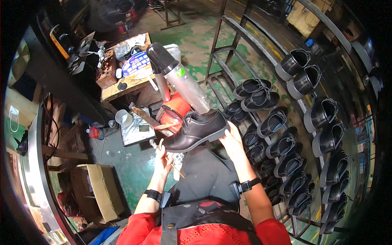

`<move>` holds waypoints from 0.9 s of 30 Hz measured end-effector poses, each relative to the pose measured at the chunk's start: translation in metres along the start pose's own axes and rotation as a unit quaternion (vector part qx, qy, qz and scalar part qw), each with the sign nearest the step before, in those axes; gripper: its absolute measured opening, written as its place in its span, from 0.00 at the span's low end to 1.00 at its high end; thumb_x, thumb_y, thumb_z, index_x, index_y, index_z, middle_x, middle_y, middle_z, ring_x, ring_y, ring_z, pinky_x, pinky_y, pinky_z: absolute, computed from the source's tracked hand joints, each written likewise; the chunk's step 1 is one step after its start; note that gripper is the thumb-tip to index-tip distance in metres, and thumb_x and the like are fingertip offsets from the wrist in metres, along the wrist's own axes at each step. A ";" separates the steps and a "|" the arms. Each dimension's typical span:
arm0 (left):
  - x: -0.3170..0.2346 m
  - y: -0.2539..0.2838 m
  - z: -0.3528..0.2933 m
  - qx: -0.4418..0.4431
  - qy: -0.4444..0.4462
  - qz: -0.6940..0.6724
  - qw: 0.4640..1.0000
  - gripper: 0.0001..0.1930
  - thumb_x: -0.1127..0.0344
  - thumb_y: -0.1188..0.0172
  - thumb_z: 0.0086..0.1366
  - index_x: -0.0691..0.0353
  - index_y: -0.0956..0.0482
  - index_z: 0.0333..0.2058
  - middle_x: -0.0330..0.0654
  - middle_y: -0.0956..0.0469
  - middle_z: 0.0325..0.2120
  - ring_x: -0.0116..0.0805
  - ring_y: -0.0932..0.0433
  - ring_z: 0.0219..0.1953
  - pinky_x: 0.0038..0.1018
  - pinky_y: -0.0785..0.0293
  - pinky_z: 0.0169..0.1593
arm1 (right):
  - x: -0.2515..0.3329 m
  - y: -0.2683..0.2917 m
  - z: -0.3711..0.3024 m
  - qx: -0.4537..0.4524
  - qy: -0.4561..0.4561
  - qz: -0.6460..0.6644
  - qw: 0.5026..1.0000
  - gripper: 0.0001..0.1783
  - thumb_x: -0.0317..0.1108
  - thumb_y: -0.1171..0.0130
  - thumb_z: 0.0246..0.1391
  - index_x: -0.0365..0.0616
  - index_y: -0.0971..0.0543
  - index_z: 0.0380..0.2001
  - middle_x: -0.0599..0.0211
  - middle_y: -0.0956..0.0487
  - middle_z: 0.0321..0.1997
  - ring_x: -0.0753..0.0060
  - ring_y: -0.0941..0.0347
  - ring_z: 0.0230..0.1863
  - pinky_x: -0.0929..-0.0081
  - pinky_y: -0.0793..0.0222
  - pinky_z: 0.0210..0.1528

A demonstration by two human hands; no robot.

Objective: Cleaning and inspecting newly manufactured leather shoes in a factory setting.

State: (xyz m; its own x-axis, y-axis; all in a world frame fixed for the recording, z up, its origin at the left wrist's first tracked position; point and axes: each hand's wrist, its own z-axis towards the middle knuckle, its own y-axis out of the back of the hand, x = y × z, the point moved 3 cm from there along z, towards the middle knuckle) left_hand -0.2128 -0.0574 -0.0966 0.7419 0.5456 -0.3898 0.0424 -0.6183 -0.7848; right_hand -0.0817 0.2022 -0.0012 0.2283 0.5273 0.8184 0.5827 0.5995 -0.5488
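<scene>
A black lace-up leather shoe (197, 131) with a grey sole edge is held before me, toe to the left. My right hand (232, 141) grips its heel, thumb along the side. At the toe, the fingers of my left hand (162, 160) are closed, touching the shoe and holding a thin wooden stick (178, 170) with a pale, wrapped-looking tip. A silver metal tube (191, 90) with a black top slants down to the shoe's opening; whether its end goes inside cannot be made out. Behind the shoe is a red machine housing (176, 108).
A rack (241, 30) with several rows of black shoes stands on my right. A cluttered wooden table (118, 93) lies ahead left, with a white cup (123, 117) and a bottle (94, 132) nearer. A cardboard box (107, 192) sits low on the left.
</scene>
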 end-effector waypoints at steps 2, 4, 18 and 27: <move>-0.005 0.004 -0.006 -0.021 -0.014 -0.003 1.000 0.06 0.61 0.39 0.60 0.48 0.28 0.28 0.26 0.24 0.28 0.21 0.30 0.25 0.17 0.50 0.16 | -0.004 -0.006 -0.003 -0.002 -0.022 -0.008 1.000 0.28 0.28 0.52 0.59 0.44 0.43 0.61 0.63 0.37 0.60 0.64 0.37 0.57 0.65 0.38 0.56; -0.008 0.011 -0.009 -0.023 -0.024 -0.008 0.999 0.09 0.63 0.41 0.61 0.48 0.26 0.41 0.29 0.24 0.33 0.21 0.35 0.21 0.17 0.49 0.16 | -0.003 -0.010 -0.006 0.009 -0.025 -0.009 1.000 0.30 0.28 0.50 0.57 0.42 0.44 0.62 0.62 0.38 0.61 0.63 0.38 0.59 0.65 0.40 0.58; 0.010 -0.013 0.007 0.082 0.028 0.048 0.995 0.37 0.71 0.41 0.58 0.45 0.47 0.64 0.31 0.31 0.40 0.20 0.34 0.24 0.13 0.46 0.15 | 0.033 0.014 -0.022 0.033 0.049 0.056 0.997 0.34 0.23 0.51 0.54 0.39 0.47 0.64 0.60 0.40 0.64 0.61 0.42 0.64 0.63 0.48 0.65; 0.013 -0.043 0.019 0.083 0.032 0.098 0.991 0.34 0.73 0.40 0.59 0.43 0.42 0.62 0.29 0.32 0.35 0.18 0.31 0.25 0.12 0.43 0.19 | 0.046 0.030 -0.018 0.015 0.039 0.080 0.996 0.32 0.25 0.58 0.58 0.44 0.50 0.66 0.59 0.44 0.67 0.57 0.46 0.66 0.57 0.49 0.66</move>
State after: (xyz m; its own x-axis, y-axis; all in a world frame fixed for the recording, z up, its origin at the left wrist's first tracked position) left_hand -0.2176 -0.0124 -0.0773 0.7659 0.3842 -0.5156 -0.2130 -0.6049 -0.7673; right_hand -0.0399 0.2338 0.0234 0.3767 0.5704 0.7299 0.5105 0.5296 -0.6774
